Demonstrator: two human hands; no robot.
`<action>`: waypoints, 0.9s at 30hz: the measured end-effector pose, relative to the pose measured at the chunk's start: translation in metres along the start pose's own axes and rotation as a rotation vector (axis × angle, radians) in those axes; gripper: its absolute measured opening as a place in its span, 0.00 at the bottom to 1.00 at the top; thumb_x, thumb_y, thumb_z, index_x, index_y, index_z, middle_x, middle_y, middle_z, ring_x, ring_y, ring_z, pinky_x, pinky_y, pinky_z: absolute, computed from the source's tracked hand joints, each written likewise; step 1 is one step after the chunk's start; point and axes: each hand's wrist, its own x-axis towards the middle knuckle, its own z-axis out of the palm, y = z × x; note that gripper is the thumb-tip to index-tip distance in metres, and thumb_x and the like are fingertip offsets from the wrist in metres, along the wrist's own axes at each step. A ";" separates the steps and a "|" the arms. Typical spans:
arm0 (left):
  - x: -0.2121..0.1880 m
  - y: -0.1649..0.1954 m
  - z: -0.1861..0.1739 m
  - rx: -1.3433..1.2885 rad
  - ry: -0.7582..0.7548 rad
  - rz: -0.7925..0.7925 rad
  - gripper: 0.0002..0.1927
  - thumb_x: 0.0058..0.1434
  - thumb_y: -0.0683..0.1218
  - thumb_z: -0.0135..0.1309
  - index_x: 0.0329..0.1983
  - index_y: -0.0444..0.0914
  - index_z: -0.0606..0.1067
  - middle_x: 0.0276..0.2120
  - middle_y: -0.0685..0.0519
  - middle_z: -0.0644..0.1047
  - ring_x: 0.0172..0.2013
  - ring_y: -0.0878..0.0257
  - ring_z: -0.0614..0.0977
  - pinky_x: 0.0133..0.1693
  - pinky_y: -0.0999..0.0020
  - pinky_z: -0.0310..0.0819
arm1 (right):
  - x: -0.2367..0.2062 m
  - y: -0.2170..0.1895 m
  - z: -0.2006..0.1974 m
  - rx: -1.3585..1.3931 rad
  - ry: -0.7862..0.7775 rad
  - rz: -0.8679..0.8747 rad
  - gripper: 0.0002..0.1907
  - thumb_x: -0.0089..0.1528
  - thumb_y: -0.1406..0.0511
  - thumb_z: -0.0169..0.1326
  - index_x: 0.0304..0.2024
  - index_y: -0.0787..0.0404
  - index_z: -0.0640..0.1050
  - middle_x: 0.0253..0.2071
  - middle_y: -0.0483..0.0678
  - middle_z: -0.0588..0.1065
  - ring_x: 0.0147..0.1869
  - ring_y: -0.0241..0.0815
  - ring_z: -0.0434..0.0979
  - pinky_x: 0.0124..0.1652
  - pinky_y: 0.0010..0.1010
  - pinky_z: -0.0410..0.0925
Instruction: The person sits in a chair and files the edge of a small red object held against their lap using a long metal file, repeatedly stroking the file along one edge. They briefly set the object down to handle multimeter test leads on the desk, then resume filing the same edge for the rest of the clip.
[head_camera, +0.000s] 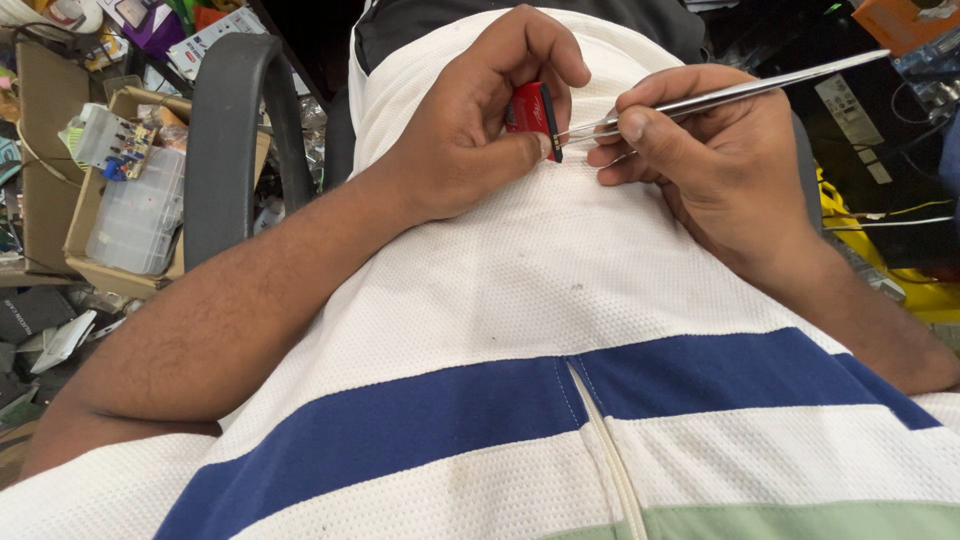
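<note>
My left hand (470, 125) pinches a small red and black part (532, 113) between thumb and fingers, held close over my white shirt (520, 280). My right hand (710, 160) grips long metal tweezers (720, 95). Their tips touch the lower edge of the small part, beside my left thumb. The tweezers' back end points up to the right.
A grey chair armrest (225, 130) curves at the left. Behind it stands a cardboard box (120, 200) holding clear plastic organiser cases. Dark equipment with cables and a yellow object (880, 270) lie at the right. Clutter covers the floor at the left edge.
</note>
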 end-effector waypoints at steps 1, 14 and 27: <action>0.000 0.000 0.000 0.001 -0.001 0.003 0.21 0.63 0.30 0.46 0.59 0.35 0.66 0.51 0.56 0.66 0.46 0.71 0.70 0.51 0.77 0.69 | 0.000 0.000 0.000 0.005 -0.002 -0.002 0.07 0.74 0.73 0.52 0.53 0.73 0.75 0.45 0.58 0.79 0.50 0.45 0.85 0.50 0.32 0.82; 0.000 -0.002 0.000 0.049 -0.011 0.023 0.22 0.63 0.30 0.45 0.59 0.35 0.66 0.52 0.56 0.67 0.47 0.70 0.71 0.53 0.76 0.69 | -0.001 0.002 0.000 0.022 0.007 0.006 0.07 0.74 0.73 0.51 0.53 0.73 0.74 0.45 0.58 0.79 0.49 0.46 0.85 0.49 0.33 0.82; 0.000 -0.003 0.000 0.028 -0.008 0.009 0.22 0.63 0.30 0.46 0.60 0.36 0.65 0.52 0.56 0.67 0.47 0.70 0.71 0.52 0.76 0.70 | -0.002 0.004 -0.002 0.049 0.000 0.003 0.08 0.75 0.73 0.52 0.55 0.73 0.74 0.46 0.59 0.79 0.51 0.47 0.85 0.50 0.34 0.82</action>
